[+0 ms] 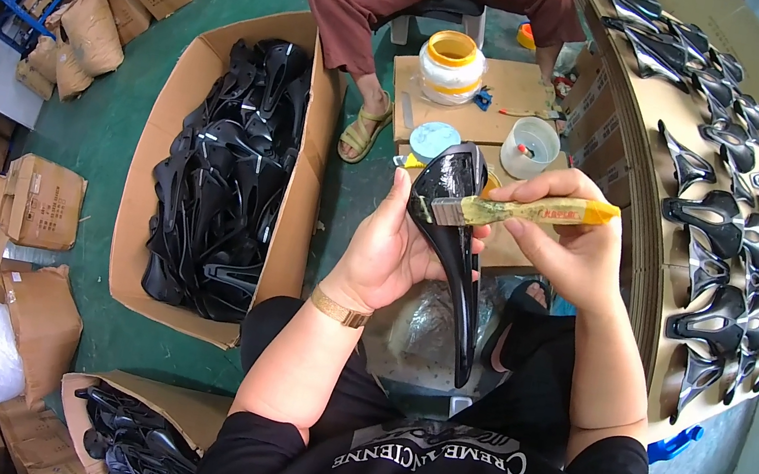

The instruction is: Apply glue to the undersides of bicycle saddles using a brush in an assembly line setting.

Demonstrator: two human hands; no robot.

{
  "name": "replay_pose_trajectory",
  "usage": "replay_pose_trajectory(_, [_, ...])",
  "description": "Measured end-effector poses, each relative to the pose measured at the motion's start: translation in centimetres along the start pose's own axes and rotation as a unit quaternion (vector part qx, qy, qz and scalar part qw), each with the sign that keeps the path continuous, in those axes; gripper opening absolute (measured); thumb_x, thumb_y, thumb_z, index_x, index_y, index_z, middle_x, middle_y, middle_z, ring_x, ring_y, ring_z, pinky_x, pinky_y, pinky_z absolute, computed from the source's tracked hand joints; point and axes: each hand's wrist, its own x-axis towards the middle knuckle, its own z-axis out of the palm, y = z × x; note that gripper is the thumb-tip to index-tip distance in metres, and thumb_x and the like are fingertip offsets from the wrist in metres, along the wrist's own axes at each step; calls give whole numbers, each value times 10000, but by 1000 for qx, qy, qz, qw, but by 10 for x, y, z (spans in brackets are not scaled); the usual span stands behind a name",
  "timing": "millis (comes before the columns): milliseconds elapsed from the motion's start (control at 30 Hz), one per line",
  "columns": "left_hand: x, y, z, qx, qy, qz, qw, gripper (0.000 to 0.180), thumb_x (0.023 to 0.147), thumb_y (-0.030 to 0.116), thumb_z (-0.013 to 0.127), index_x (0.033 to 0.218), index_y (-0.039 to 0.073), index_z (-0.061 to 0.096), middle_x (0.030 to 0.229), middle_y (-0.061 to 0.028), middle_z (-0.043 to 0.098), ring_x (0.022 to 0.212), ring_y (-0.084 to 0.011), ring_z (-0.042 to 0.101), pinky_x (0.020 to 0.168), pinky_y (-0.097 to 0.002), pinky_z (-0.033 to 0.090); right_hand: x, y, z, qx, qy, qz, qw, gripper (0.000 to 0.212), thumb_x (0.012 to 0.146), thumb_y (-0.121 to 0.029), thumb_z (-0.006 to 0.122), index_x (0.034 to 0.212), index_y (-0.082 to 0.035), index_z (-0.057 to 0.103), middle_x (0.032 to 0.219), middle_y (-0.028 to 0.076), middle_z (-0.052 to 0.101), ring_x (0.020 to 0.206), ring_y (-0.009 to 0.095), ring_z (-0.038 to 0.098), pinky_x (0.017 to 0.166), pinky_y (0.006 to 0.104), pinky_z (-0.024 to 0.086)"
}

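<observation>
My left hand (378, 259) holds a glossy black bicycle saddle shell (457, 256), its wide end up and its long narrow nose pointing down toward my lap. In my right hand (581, 247) is a flat paintbrush (538, 212) with a yellowish, stained wooden handle, gripped by fingers and thumb. The brush's metal ferrule lies across the wide part of the shell, with the bristle end against its surface. Wet-looking shine covers the top of the shell. Some fingers of my left hand are hidden behind it.
A large carton (311, 164) full of black saddle shells stands at my left, a smaller one (198, 403) nearer me. Ahead, a cardboard-topped stand (413, 106) bears a white jar (449, 82) and a plastic tub (529, 152). A co-worker (380, 4) sits opposite. Shells line the right-hand table (663, 155).
</observation>
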Motion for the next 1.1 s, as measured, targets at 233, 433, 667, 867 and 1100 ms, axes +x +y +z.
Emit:
replay_pose_trajectory(233, [-2,4,4,-12,26,-5,1000,715,958,614,168,1349,69,415,1153,-158,603,1004,-280,627,833,-497,534,2,-7,-17,21,-60,58,996,232,773,32,673,980,9,570,956,114,654,907,160,636,835,292,503])
replay_pose_trajectory(433, [0,5,3,-30,4,-4,1000,702,966,598,145,1358,78,408,1171,-163,596,1008,-291,625,839,-505,529,2,-9,-14,43,-2,31,999,244,762,-13,690,975,19,577,933,131,657,907,179,637,834,305,502])
replay_pose_trajectory(667, [-2,7,1,-18,8,-1,1000,720,964,602,142,1353,59,409,1166,-175,596,1010,-290,627,834,-497,535,1,-8,-19,9,-49,38,998,190,773,2,673,946,5,595,918,125,661,911,174,627,807,295,495])
replay_pose_trajectory(867, [-4,8,2,-23,6,-5,1000,725,961,609,142,1356,65,414,1143,-168,611,999,-284,631,823,-485,543,2,-2,-22,31,-65,30,997,155,799,-23,668,940,16,617,962,91,649,897,130,615,802,279,494])
replay_pose_trajectory(1100, [-2,6,1,9,12,-28,1000,713,966,601,148,1354,71,424,1133,-177,617,956,-281,647,798,-473,556,5,-5,-13,28,-35,35,998,156,779,-38,662,925,6,630,938,69,648,866,123,610,806,274,491])
